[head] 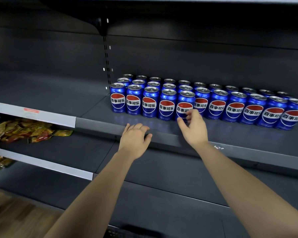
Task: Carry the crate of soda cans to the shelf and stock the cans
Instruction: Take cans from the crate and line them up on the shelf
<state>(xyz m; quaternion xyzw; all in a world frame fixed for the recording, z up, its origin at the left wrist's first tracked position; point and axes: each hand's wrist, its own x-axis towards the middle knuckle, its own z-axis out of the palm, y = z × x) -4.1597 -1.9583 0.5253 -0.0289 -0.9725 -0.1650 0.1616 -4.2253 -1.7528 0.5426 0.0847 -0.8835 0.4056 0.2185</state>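
1. The cans [201, 103] stand upright in a tight block on the shelf [93, 107]. The block is three rows deep at the left and two deep toward the right, and the front row ends at the fifth can [185, 102].
2. The right hand [193, 129] sits just in front of that can, fingers loosely spread, with nothing in its grasp. Blur hides whether the fingertips touch the can.
3. The left hand [134, 138] lies relaxed on the shelf's front edge and holds nothing.
4. To do this step well, I'd square the fifth can so that its label faces out and its side meets its neighbour. A light push low on the body should keep it from tipping.
5. The next can likely belongs in the gap to its right, in line with the front row.
6. The left hand serves well as a brace there, clear of the row.
7. A dark shape at the bottom edge may be the crate, but too little of it shows to tell.
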